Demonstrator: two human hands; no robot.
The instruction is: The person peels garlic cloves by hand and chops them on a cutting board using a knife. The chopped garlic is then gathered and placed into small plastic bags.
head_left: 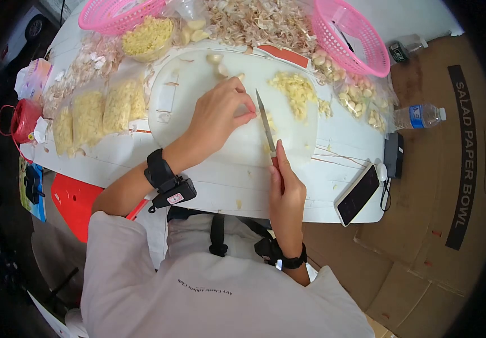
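My right hand (288, 191) is wrapped round the handle of a small knife (266, 121), its blade pointing away from me over the white cutting board (181, 73). To the left of the blade, my left hand (220, 112) hovers over the board with thumb and fingertips pinched together. Whatever is between those fingertips is too small to make out. A few garlic cloves (214, 58) lie beyond my left hand. Chopped garlic (297, 97) is heaped on the board's right side, and small bits lie close to the blade.
Bags of chopped garlic (89, 115) lie at left, beside a filled tub (148, 39). Garlic skins (260, 22) cover the back. Pink baskets (351, 36), bagged cloves (355, 98), a water bottle (420, 116) and a phone (358, 195) are around the table edges.
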